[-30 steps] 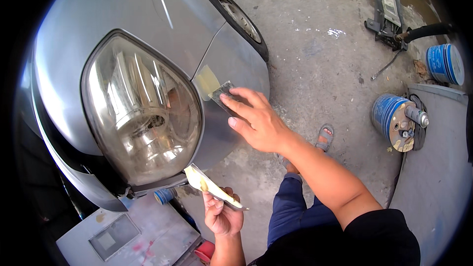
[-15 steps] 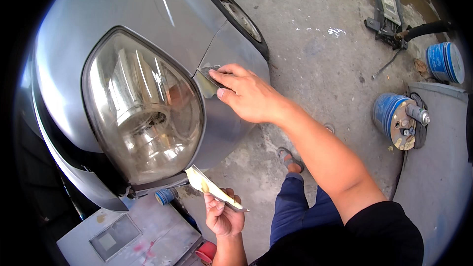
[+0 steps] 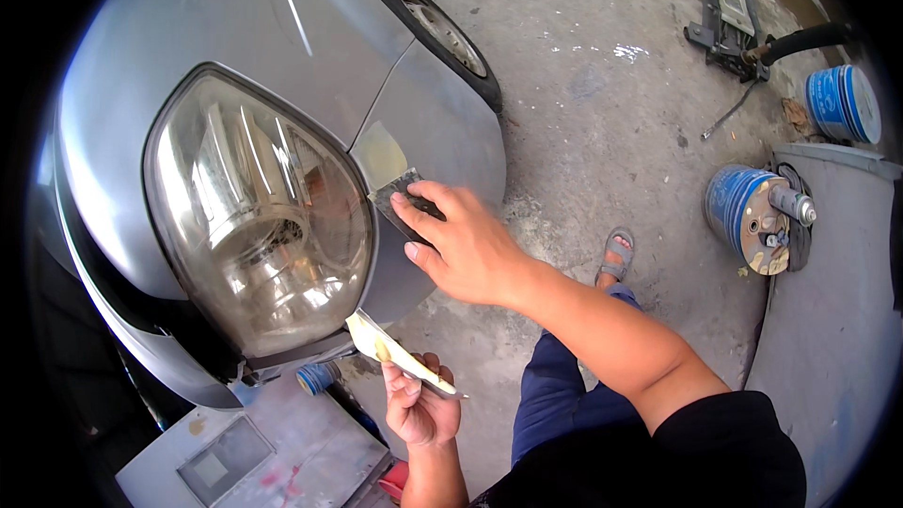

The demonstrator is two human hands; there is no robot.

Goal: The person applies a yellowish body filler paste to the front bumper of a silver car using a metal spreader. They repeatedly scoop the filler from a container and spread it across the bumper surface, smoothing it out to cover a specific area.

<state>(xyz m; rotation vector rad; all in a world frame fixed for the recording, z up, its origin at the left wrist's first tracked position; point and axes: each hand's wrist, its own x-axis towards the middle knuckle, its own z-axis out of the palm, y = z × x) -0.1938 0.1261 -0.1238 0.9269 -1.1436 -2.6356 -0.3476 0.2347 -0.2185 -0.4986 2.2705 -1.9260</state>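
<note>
Step in hand: judged by the tools, you were spreading pale filler over a patch (image 3: pixel 384 152) on the car's side panel (image 3: pixel 456 136). The patch, thin and yellowish, lay just beside the headlight (image 3: pixel 263 226), at the lower end of the panel seam (image 3: pixel 386 89).

Right hand (image 3: pixel 466 249), one: back toward the camera, fingers reaching left across the dark, flat spreader (image 3: pixel 388 199). The grip pinched the spreader, with fingertips laid along its upper face and the thumb lower down; the thumb's hold underneath was partly hidden. The leading edge stood at the patch's lower border; you could not have told from this view whether it pressed on the panel.

Right arm, one: in from the lower right, elbow bent, forearm slanting up and left toward the panel.

Left hand (image 3: pixel 421 409), one: raised from the lower edge, palm up, below the headlight and well apart from the patch. The grip pinched the near end of a narrow plate (image 3: pixel 444 389), its far end tilted up and left, loaded with cream filler (image 3: pixel 386 346).

Next move, as judged: it called for a low, even blade angle and light pressure across the patch, with the plate kept near for a reload.
</note>
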